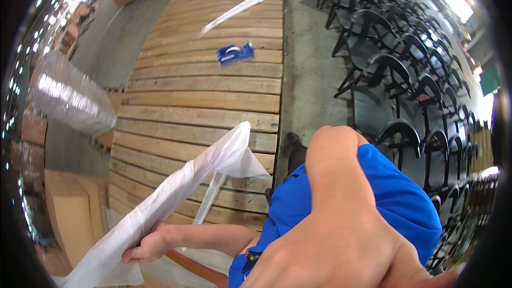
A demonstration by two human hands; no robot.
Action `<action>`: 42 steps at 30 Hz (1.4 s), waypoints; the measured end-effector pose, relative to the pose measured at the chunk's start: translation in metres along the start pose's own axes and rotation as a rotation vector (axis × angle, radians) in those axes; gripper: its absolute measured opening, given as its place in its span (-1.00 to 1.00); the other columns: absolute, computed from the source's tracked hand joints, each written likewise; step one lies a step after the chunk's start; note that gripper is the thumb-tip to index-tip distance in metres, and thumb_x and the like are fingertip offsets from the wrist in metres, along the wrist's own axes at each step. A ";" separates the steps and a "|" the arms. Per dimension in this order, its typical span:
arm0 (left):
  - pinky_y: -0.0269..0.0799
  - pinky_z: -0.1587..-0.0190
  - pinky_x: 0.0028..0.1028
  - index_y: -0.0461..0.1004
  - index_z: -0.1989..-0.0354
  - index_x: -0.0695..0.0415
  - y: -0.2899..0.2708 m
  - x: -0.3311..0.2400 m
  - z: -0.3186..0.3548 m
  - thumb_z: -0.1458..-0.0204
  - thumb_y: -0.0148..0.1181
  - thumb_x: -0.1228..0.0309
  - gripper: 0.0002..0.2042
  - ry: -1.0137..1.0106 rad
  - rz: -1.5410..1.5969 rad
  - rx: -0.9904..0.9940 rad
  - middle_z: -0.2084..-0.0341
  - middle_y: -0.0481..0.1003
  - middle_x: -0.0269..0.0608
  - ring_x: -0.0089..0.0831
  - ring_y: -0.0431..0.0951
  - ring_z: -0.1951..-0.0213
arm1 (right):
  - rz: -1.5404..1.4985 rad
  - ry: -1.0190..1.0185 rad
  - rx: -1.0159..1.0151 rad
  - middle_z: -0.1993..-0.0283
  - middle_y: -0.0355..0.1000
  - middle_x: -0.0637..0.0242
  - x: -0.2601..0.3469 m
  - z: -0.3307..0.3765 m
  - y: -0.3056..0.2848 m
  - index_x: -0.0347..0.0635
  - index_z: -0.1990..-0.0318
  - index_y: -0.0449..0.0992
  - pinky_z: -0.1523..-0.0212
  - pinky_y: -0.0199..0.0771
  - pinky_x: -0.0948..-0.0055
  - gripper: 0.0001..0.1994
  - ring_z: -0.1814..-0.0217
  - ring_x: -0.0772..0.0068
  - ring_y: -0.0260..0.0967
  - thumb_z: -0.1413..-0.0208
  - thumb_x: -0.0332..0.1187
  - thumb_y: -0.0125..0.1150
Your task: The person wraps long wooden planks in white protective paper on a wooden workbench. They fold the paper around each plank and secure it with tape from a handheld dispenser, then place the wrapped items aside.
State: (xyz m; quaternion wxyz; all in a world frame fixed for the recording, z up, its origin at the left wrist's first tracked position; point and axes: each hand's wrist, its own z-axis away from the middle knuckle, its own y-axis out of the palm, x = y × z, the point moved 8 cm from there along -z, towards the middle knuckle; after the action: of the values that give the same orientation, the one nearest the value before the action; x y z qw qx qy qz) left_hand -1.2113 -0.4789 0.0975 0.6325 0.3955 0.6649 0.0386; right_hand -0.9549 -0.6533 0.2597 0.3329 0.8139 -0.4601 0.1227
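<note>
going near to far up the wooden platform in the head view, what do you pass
left hand gripping the white foam sheet → blue tape dispenser → white plastic strip at the far end

A blue tape dispenser is lying on the slatted wooden platform, with a long white plastic strip lying behind it. Rows of black metal chairs are standing to the right (across a concrete aisle).
</note>
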 end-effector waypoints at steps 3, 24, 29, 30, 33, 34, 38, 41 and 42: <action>0.42 -0.16 -0.17 0.31 -0.29 0.20 -0.024 -0.037 -0.017 -0.32 -0.12 0.04 -0.46 0.131 -0.004 -0.138 -0.11 0.42 -0.07 -0.14 0.46 -0.11 | -0.025 -0.025 0.138 0.20 0.61 -0.02 -0.018 -0.023 -0.040 -0.45 0.18 0.57 0.03 0.61 0.08 -0.27 0.15 -0.06 0.60 -0.42 0.13 -0.35; 0.41 0.09 -0.23 0.38 -0.23 0.12 0.032 -0.030 0.028 -0.34 -0.19 -0.05 -0.46 0.450 -0.437 -0.346 0.13 0.45 -0.20 -0.27 0.45 0.10 | 1.774 1.223 0.594 -0.18 0.46 0.08 -0.422 0.012 -0.810 -0.29 -0.13 0.40 -0.25 0.40 0.18 -0.09 -0.24 0.08 0.41 0.46 -0.02 0.65; 0.40 0.12 -0.25 0.38 -0.22 0.12 0.050 -0.010 0.026 -0.34 -0.19 -0.06 -0.46 0.419 -0.456 -0.321 0.16 0.44 -0.21 -0.29 0.44 0.14 | 1.609 1.242 0.379 0.10 0.59 0.07 -0.408 0.041 -0.812 -0.29 0.08 0.54 0.02 0.58 0.22 -0.23 0.03 0.12 0.58 0.49 0.00 0.67; 0.40 0.12 -0.25 0.39 -0.22 0.12 0.041 -0.015 0.029 -0.34 -0.19 -0.06 -0.46 0.426 -0.476 -0.344 0.17 0.44 -0.22 -0.30 0.44 0.14 | 1.704 1.282 0.540 0.13 0.60 0.07 -0.401 0.039 -0.761 -0.30 0.10 0.56 0.02 0.58 0.21 -0.25 0.04 0.11 0.58 0.48 0.00 0.67; 0.39 0.14 -0.26 0.39 -0.21 0.12 0.046 -0.004 0.026 -0.34 -0.19 -0.06 -0.46 0.371 -0.448 -0.344 0.19 0.44 -0.23 -0.31 0.44 0.16 | 1.713 1.352 0.371 0.14 0.61 0.08 -0.364 0.073 -0.737 -0.26 0.15 0.59 0.03 0.56 0.17 -0.33 0.03 0.13 0.58 0.34 0.10 0.58; 0.39 0.15 -0.27 0.39 -0.21 0.12 0.039 -0.008 0.024 -0.34 -0.19 -0.06 -0.46 0.365 -0.433 -0.357 0.20 0.43 -0.23 -0.32 0.44 0.17 | 1.685 1.327 0.310 0.14 0.61 0.09 -0.351 0.076 -0.717 -0.25 0.16 0.60 0.02 0.54 0.14 -0.34 0.03 0.14 0.58 0.28 0.15 0.54; 0.38 0.17 -0.28 0.40 -0.20 0.11 0.014 -0.018 0.011 -0.35 -0.20 -0.07 -0.46 0.326 -0.317 -0.376 0.23 0.43 -0.24 -0.33 0.43 0.20 | 1.617 1.572 0.168 0.12 0.62 0.12 -0.295 0.112 -0.678 -0.16 0.14 0.67 -0.03 0.43 0.08 -0.32 0.01 0.08 0.58 0.09 0.34 0.30; 0.38 0.19 -0.29 0.40 -0.19 0.11 0.005 -0.028 0.006 -0.35 -0.20 -0.07 -0.46 0.277 -0.227 -0.350 0.25 0.43 -0.25 -0.35 0.43 0.21 | 1.684 1.590 0.102 0.15 0.65 0.14 -0.268 0.156 -0.689 -0.09 0.19 0.72 -0.18 0.38 0.06 -0.37 0.05 0.09 0.61 0.03 0.34 0.25; 0.37 0.20 -0.30 0.40 -0.19 0.11 0.000 -0.029 0.006 -0.35 -0.20 -0.08 -0.46 0.263 -0.199 -0.354 0.25 0.43 -0.26 -0.35 0.43 0.22 | 1.692 1.578 0.093 0.16 0.65 0.14 -0.263 0.172 -0.697 -0.07 0.23 0.73 -0.16 0.41 0.06 -0.41 0.05 0.08 0.61 0.02 0.31 0.26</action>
State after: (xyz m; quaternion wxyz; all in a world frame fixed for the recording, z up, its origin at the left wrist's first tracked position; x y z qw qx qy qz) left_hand -1.2090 -0.4986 0.1202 0.6006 0.2026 0.7601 0.1431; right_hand -0.5378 -0.3429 -0.3010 0.3086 -0.0457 -0.5170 0.7971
